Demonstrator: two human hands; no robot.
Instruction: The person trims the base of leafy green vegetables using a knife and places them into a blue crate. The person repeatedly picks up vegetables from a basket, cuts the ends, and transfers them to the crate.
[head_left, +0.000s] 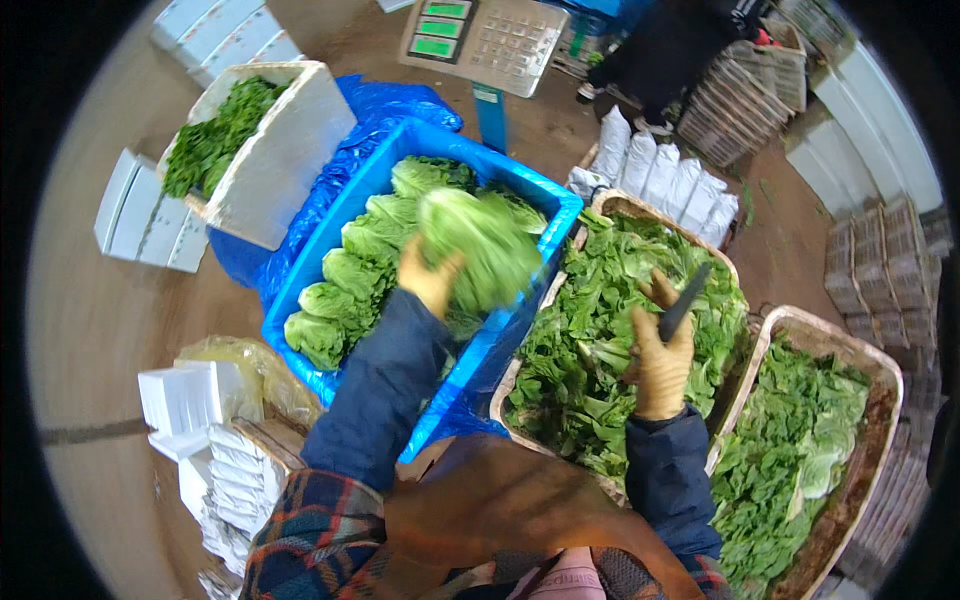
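Note:
My left hand (429, 279), in a yellowish glove, is closed on the base of a leafy green lettuce head (484, 247), blurred by motion, above a blue-lined box (296, 289). Several more lettuce heads (352, 274) lie in a row inside this box. My right hand (664, 356), gloved too, holds a knife with a dark blade (686, 300) pointing up and away, over a foam crate (517, 375) heaped with loose green leaves (577, 330). The knife's handle is mostly hidden by the fingers.
A digital scale (484, 41) stands beyond the blue-lined box. A foam box of greens (285, 157) is at the upper left. Another leaf-filled crate (885, 375) lies at the right. White packages (660, 176), stacked plastic crates (877, 262) and a person in dark clothing (660, 52) are farther off.

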